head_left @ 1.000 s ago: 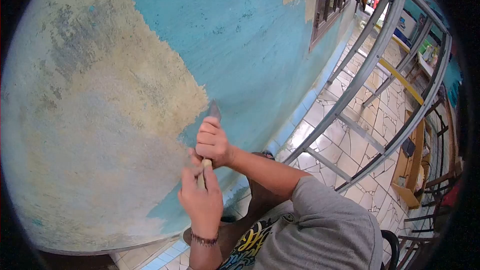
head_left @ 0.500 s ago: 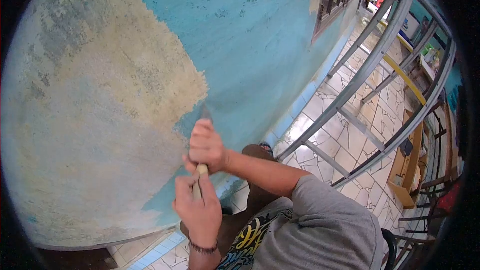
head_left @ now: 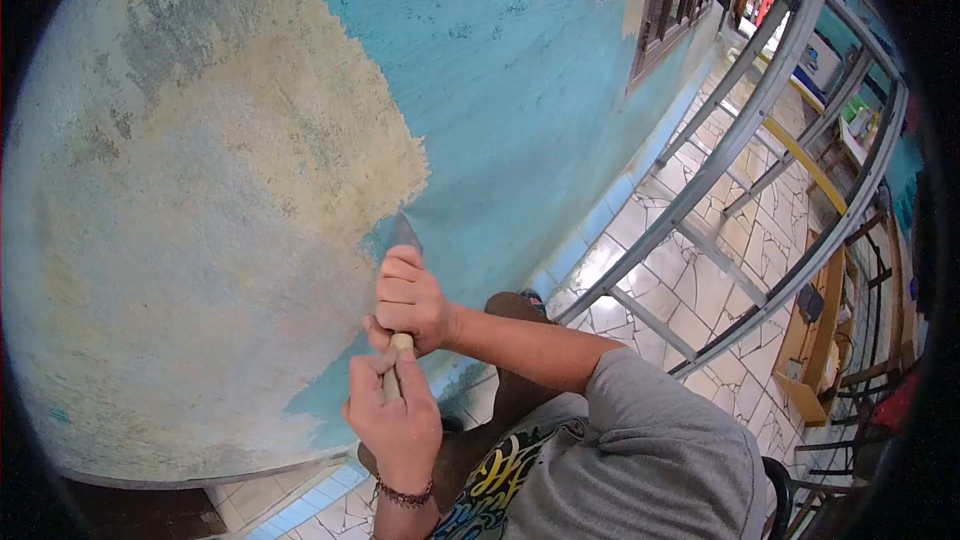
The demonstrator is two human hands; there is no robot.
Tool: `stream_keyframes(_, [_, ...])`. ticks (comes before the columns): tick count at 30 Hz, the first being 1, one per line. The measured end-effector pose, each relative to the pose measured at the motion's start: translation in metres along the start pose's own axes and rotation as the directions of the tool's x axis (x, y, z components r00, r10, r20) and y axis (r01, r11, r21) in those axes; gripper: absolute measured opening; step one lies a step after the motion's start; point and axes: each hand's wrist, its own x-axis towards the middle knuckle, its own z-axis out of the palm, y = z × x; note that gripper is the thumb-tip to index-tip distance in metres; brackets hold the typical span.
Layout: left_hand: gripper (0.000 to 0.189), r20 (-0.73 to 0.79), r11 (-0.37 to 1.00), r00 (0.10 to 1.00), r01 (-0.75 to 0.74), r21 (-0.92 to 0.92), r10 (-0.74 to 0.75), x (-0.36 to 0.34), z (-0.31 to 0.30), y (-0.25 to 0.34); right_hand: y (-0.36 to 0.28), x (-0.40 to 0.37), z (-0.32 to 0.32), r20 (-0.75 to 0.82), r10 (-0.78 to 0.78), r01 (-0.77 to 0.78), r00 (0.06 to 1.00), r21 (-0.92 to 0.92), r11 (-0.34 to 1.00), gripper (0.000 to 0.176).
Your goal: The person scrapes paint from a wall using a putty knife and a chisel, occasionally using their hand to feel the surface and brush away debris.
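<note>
A scraper with a grey metal blade (head_left: 405, 233) tapering to a point touches the wall (head_left: 500, 120), where bare plaster meets blue paint. My right hand (head_left: 412, 298) is wrapped in a fist around the scraper just behind the blade. Below it, my left hand (head_left: 395, 415), with a dark beaded bracelet at the wrist, grips the pale handle (head_left: 402, 342) near its end. Much of the tool is covered by my fingers. Left of the blade, the plaster (head_left: 230, 170) is beige and grey, with a ragged paint edge.
A metal stepladder (head_left: 700, 195) stands to the right on the tiled floor (head_left: 650, 285). Beyond it are a wooden box (head_left: 800, 370), chairs and a cluttered table. A barred window (head_left: 675, 0) is set in the wall. My knee (head_left: 515, 315) is close to the wall.
The blade tip has shifted slightly up and left along the paint edge, and the blade now shows sharply. The view has turned slightly. Both hands keep their grip.
</note>
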Motion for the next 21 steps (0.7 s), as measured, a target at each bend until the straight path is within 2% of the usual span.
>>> stream_keyframes(3, [0.015,0.027,0.999,0.999,0.032,0.043,-0.033,0.007,0.006,-0.014,0.018,-0.003,-0.003,0.064,-0.086,0.09,0.994,-0.075,0.993,0.032])
stream_keyframes(6, [0.015,-0.067,0.992,0.992,-0.104,0.069,0.108,-0.001,-0.004,-0.013,-0.001,0.002,0.01,-0.028,-0.046,0.045,0.999,-0.011,0.999,0.032])
stream_keyframes(9, [0.024,-0.039,0.995,0.999,-0.025,0.095,0.029,0.007,-0.006,-0.018,0.014,0.003,0.01,0.026,-0.135,0.136,0.991,-0.05,0.989,0.032])
stream_keyframes(10, [0.023,-0.02,0.997,1.0,0.007,0.079,-0.005,0.006,-0.006,-0.018,0.02,0.003,0.006,0.036,-0.114,0.118,0.993,-0.12,0.986,0.032])
stream_keyframes(13, [0.022,0.014,0.996,0.996,0.093,0.007,-0.093,0.009,-0.004,-0.011,0.004,0.007,0.008,-0.045,-0.05,0.048,0.998,-0.06,0.997,0.031])
stream_keyframes(14, [0.022,0.017,0.989,0.989,0.149,-0.016,-0.149,0.003,-0.011,-0.004,-0.006,0.01,0.01,-0.034,-0.036,0.036,0.999,0.005,0.999,0.03])
stream_keyframes(15, [0.022,0.015,0.979,0.98,0.199,-0.038,-0.198,0.001,-0.014,-0.001,0.002,0.008,0.009,-0.013,-0.063,0.063,0.998,-0.032,0.998,0.03])
stream_keyframes(18, [0.02,0.031,0.993,0.995,0.097,-0.063,-0.095,0.014,0.001,-0.02,0.023,-0.006,0.005,0.07,-0.097,0.108,0.993,-0.161,0.981,0.027])
stream_keyframes(21, [0.018,-0.008,0.995,0.995,0.099,-0.03,-0.099,0.0,-0.014,-0.004,-0.005,0.005,0.012,0.009,-0.018,0.018,1.0,-0.031,0.999,0.026])
